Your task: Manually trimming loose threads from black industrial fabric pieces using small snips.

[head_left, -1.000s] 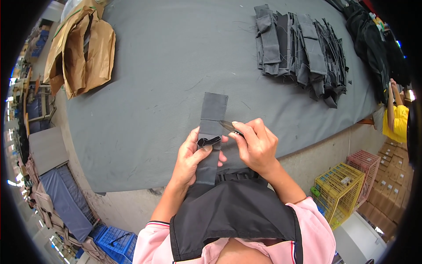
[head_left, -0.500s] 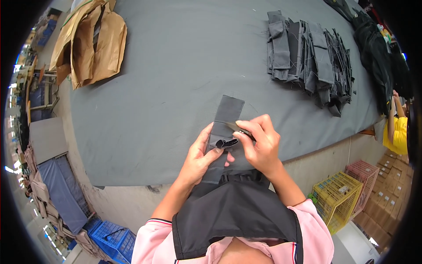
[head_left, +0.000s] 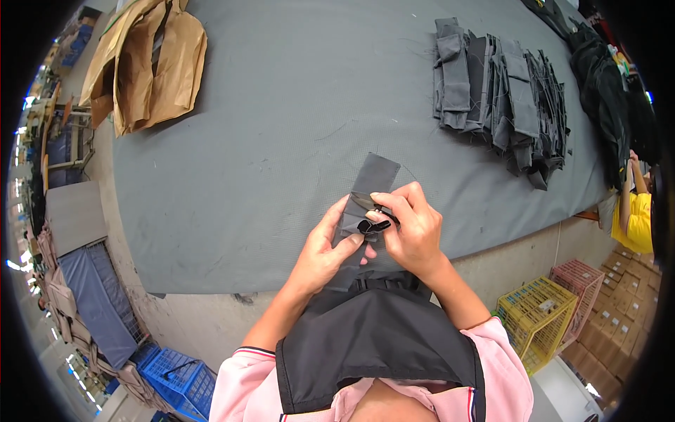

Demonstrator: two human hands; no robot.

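Observation:
My left hand (head_left: 325,247) is closed on a dark grey fabric strip (head_left: 377,172), its thumb on top and a fingertip showing beneath. The strip's far end lies toward the table. A small black looped piece (head_left: 373,226) stands up from the strip beside my left thumb. My right hand (head_left: 413,228) pinches thread snips (head_left: 383,209), their blades lying over the strip just beyond the black loop. The fingers hide much of the snips, and I cannot make out whether a thread is between the blades.
A pile of similar grey fabric strips (head_left: 492,91) lies at the far right of the grey-covered table (head_left: 281,141). An open brown paper bag (head_left: 158,77) sits far left. Yellow (head_left: 536,316) and blue crates (head_left: 184,380) stand below. At the right edge is a person in yellow (head_left: 636,214).
The right hand has brought the snips slightly nearer to me and closer to the black loop. The strip has shifted a little to the right in the picture.

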